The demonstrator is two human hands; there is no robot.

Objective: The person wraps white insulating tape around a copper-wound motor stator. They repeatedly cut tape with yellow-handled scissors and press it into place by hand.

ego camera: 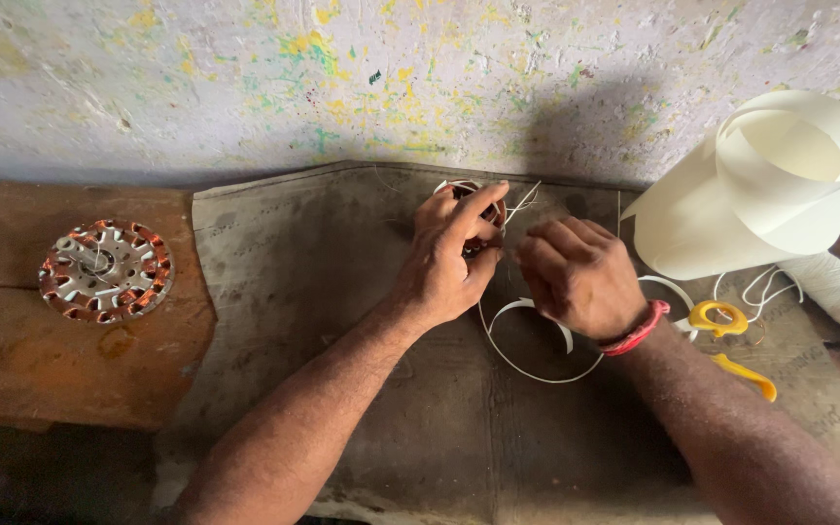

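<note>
My left hand (449, 258) grips a small round wound coil piece (483, 204) near the back of a dark mat (342, 292), fingers wrapped over its top. My right hand (576, 272), with a red band on the wrist, is closed beside it, pinching thin white strands that lead to the coil. A thin white strip (537, 340) curls on the mat under both hands. Most of the coil is hidden by my fingers.
A round motor stator with copper windings (106, 270) lies on the brown wooden surface at left. A rolled sheet of white paper (760, 185) stands at right, with yellow-handled scissors (731, 335) and a white roll (838, 287) beside it. A paint-flecked wall is behind.
</note>
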